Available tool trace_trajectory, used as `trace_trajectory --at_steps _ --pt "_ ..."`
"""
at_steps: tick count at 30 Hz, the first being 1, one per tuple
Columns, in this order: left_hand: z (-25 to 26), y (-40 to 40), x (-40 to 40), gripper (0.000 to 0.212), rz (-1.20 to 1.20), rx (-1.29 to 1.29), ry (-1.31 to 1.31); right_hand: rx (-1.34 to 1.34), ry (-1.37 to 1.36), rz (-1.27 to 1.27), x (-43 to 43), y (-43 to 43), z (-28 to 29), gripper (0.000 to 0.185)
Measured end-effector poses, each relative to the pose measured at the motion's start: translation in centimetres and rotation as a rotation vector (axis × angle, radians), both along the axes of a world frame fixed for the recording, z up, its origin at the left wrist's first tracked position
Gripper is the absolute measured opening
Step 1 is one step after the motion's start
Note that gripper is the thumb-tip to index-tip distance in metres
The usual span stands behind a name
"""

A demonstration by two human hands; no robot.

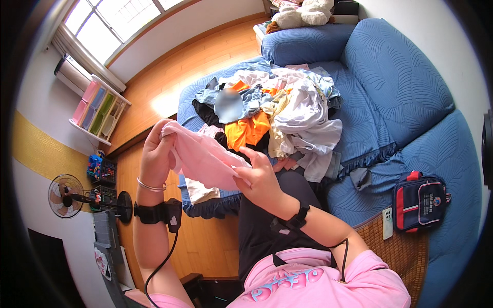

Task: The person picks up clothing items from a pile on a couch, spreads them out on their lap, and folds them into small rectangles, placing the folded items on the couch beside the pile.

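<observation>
A light pink cloth garment [208,158] is stretched between my two hands above my lap. My left hand [158,144] grips its upper left end. My right hand [260,179] pinches its right edge between thumb and finger, with the index finger raised. Just beyond the garment, a heap of mixed clothes lies on the blue-covered sofa, with an orange garment [246,131], white and grey garments [304,111], a pale yellow piece [278,134] and light blue denim [206,96]. A folded-looking cream cloth [200,191] rests at the sofa's near left edge.
To the right on the sofa [435,150] are a navy and red backpack [420,202], a phone [387,223] on a woven mat [408,246], and a dark grey cloth [361,178]. A standing fan [65,196] and a drawer rack [98,109] stand at the left.
</observation>
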State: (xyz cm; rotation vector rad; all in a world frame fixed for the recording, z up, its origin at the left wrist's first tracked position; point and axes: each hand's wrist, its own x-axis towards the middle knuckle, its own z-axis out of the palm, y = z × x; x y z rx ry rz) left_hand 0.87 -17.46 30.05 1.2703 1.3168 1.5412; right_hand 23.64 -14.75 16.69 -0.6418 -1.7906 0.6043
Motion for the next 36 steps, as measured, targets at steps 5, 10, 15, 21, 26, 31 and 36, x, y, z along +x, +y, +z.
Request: trace_trajectory --at_steps 5,10,15,21,26,31,36 --pt "0.4 0.4 0.7 0.023 0.029 -0.026 0.066 -0.013 -0.079 0.114 -0.3 2.7 -1.2 0.012" --pt "0.0 0.1 -0.4 0.021 0.104 -0.002 0.212 -0.159 0.023 0.153 2.2 5.2 0.3 0.013" --pt "-1.1 -0.4 -0.9 0.021 0.103 -0.068 0.326 -0.200 0.005 0.212 5.0 7.8 3.7 0.010" --pt "-0.9 -1.1 -0.6 0.022 -0.095 0.057 0.023 -0.360 -0.029 0.337 6.8 10.1 6.8 0.013" --pt "0.8 -1.5 0.5 0.012 0.131 0.046 0.770 -0.420 -0.051 0.435 8.1 10.2 7.1 0.016" --pt "1.4 -1.8 -0.3 0.008 0.078 -0.097 0.703 -0.726 -0.060 0.727 9.8 9.4 7.0 0.024" --pt "1.5 -1.8 -1.9 0.011 0.063 -0.172 0.744 -0.684 -0.394 0.845 10.8 9.7 4.5 0.026"
